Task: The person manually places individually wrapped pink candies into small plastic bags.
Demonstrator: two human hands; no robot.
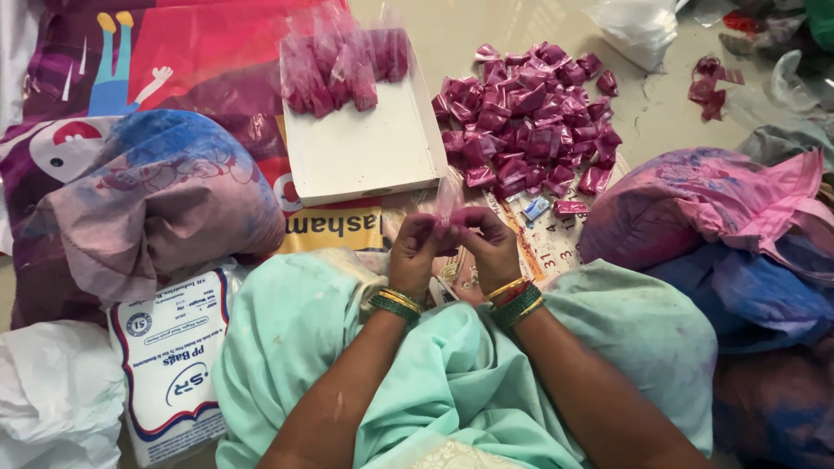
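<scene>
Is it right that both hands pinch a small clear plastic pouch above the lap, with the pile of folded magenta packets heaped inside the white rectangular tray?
Not quite. In the head view, the pile of folded magenta packets lies on the floor to the right of the white rectangular tray, not inside it. The left hand and right hand do pinch the small clear plastic pouch.

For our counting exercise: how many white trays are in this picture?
1. The white tray lies on the floor ahead of both hands, left of the pile of pink packets, with clear pink-filled packets at its far end.

Small clear plastic pouch [449, 201], pink-tinted, upright, pinched at bottom between both hands' fingers.
</scene>
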